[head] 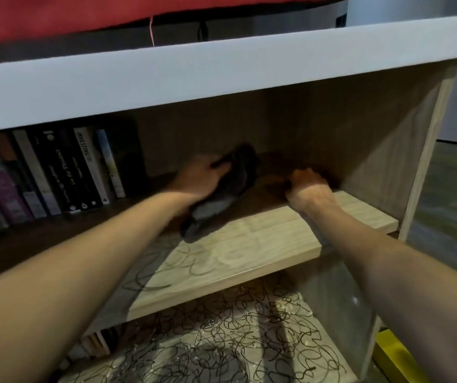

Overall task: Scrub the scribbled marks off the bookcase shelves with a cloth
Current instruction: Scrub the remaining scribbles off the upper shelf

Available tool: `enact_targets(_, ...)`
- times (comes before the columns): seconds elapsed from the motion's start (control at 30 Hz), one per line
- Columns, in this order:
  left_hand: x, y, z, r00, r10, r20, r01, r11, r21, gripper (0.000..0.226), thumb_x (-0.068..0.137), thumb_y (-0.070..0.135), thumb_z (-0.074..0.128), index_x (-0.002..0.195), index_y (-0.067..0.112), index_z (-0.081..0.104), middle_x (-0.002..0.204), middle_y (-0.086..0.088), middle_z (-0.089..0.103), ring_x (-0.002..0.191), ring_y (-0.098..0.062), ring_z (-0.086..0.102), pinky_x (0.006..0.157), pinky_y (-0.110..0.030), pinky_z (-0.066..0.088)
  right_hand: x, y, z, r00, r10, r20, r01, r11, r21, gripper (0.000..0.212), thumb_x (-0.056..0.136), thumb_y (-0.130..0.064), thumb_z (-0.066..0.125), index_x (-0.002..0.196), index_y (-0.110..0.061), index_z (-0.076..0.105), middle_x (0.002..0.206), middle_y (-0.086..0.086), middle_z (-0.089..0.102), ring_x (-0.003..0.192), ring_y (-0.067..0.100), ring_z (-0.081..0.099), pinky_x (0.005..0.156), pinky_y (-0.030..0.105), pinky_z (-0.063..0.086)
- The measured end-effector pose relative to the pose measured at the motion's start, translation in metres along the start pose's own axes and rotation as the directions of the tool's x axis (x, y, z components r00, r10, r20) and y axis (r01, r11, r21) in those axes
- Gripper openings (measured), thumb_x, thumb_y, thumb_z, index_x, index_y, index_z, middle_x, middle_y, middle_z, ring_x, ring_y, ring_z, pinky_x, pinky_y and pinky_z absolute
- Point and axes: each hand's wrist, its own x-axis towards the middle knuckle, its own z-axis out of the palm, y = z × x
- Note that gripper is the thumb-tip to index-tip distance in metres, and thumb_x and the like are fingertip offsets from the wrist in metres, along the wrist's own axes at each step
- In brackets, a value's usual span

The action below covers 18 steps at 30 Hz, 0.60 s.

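Observation:
A dark grey cloth (221,200) lies on the middle wooden shelf (263,244), and my left hand (199,175) presses on it deep inside the bookcase. My right hand (308,186) rests on the same shelf to the right of the cloth, fingers curled; I cannot see anything in it. Black scribbled marks (172,264) cover the shelf's front left part. Dense black scribbles (235,327) also fill the lower shelf below.
A row of upright books (55,175) fills the left half of the middle shelf. The bookcase's side panel (387,150) closes the right. A white top board (194,78) overhangs, with a red cushion (83,15) above. A yellow object (393,355) sits at the bottom right.

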Motion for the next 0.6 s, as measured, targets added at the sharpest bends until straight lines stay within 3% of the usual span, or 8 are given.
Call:
enact_targets(0.1, 0.02, 0.008, -0.008, 0.981, -0.194, 0.002, 0.176, 0.886, -0.429, 0.018, 0.098, 0.012, 0.049, 0.089, 0.015, 0.064, 0.067, 0.011, 0.07, 0.06, 0.002, 0.064, 0.055, -0.013, 0.046, 0.001, 0.0, 0.0, 1.0, 0.003, -0.004, -0.003, 1.0, -0.005, 0.023, 0.091, -0.019, 0.055, 0.11, -0.008, 0.063, 0.108, 0.015, 0.064, 0.1, 0.035, 0.062, 0.079, 0.038, 0.049)
enact_targets(0.17, 0.023, 0.013, -0.003, 0.951, -0.281, 0.131, 0.309, 0.83, -0.465, 0.021, 0.098, 0.008, 0.048, 0.081, 0.014, 0.06, 0.057, 0.007, 0.067, 0.05, -0.002, 0.062, 0.047, -0.015, 0.046, 0.002, -0.001, 0.0, 1.0, 0.006, -0.007, -0.006, 1.0, -0.022, 0.025, 0.09, -0.015, 0.055, 0.114, -0.006, 0.06, 0.115, 0.018, 0.061, 0.107, 0.037, 0.059, 0.083, 0.039, 0.048)
enact_targets(0.2, 0.023, 0.01, 0.005, 0.937, -0.295, 0.187, 0.344, 0.87, -0.352, 0.019, 0.098, 0.011, 0.048, 0.083, 0.011, 0.061, 0.065, 0.001, 0.069, 0.057, -0.006, 0.063, 0.049, -0.015, 0.046, 0.003, 0.0, 0.0, 1.0, 0.008, -0.005, -0.008, 1.0, -0.017, 0.025, 0.09, -0.014, 0.055, 0.114, -0.007, 0.06, 0.116, 0.018, 0.06, 0.108, 0.036, 0.059, 0.084, 0.04, 0.048)
enact_targets(0.27, 0.02, 0.0, 0.017, 0.935, -0.244, 0.257, 0.221, 0.969, 0.112, 0.021, 0.099, 0.018, 0.049, 0.1, 0.005, 0.065, 0.097, -0.011, 0.068, 0.085, -0.018, 0.063, 0.067, -0.021, 0.044, 0.004, 0.001, 0.001, 1.0, 0.013, -0.007, -0.013, 1.0, 0.009, 0.024, 0.091, -0.02, 0.055, 0.112, -0.009, 0.06, 0.115, 0.017, 0.06, 0.106, 0.036, 0.059, 0.085, 0.04, 0.048)
enact_targets(0.33, 0.011, -0.011, 0.025, 0.964, -0.076, 0.254, -0.043, 0.901, 0.432, 0.026, 0.098, 0.021, 0.05, 0.116, 0.008, 0.064, 0.12, -0.013, 0.062, 0.11, -0.027, 0.057, 0.086, -0.025, 0.041, 0.003, 0.0, 0.0, 1.0, 0.013, 0.004, -0.013, 1.0, 0.02, 0.025, 0.091, -0.025, 0.056, 0.11, -0.01, 0.061, 0.113, 0.016, 0.06, 0.105, 0.036, 0.059, 0.085, 0.039, 0.048)
enact_targets(0.4, -0.007, -0.013, 0.031, 0.907, 0.109, 0.407, -0.269, 0.893, 0.36, 0.033, 0.099, 0.021, 0.048, 0.13, 0.012, 0.056, 0.135, -0.008, 0.053, 0.126, -0.024, 0.047, 0.104, -0.023, 0.033, 0.004, 0.0, -0.001, 1.0, 0.017, 0.011, -0.017, 1.0, 0.024, 0.027, 0.091, -0.027, 0.056, 0.111, -0.009, 0.061, 0.114, 0.016, 0.06, 0.106, 0.036, 0.059, 0.085, 0.039, 0.047)
enact_targets(0.53, -0.038, -0.02, 0.046, 0.756, 0.256, 0.603, -0.51, 0.808, 0.296, 0.046, 0.103, 0.034, 0.033, 0.149, 0.03, 0.028, 0.157, 0.017, 0.013, 0.143, -0.003, 0.007, 0.115, -0.02, 0.004, 0.005, 0.0, 0.0, 1.0, 0.017, 0.015, -0.017, 1.0, 0.013, 0.03, 0.09, -0.023, 0.055, 0.116, -0.009, 0.061, 0.119, 0.019, 0.058, 0.109, 0.037, 0.058, 0.085, 0.038, 0.046)
enact_targets(0.6, -0.037, -0.028, 0.047, 0.741, 0.284, 0.609, -0.542, 0.788, 0.292, 0.045, 0.103, 0.035, 0.031, 0.148, 0.027, 0.033, 0.155, 0.017, 0.02, 0.141, 0.0, 0.015, 0.116, -0.021, 0.01, 0.006, 0.001, 0.0, 1.0, 0.015, 0.005, -0.015, 1.0, 0.026, 0.028, 0.089, -0.022, 0.054, 0.113, -0.009, 0.063, 0.115, 0.019, 0.06, 0.106, 0.037, 0.059, 0.084, 0.038, 0.046)
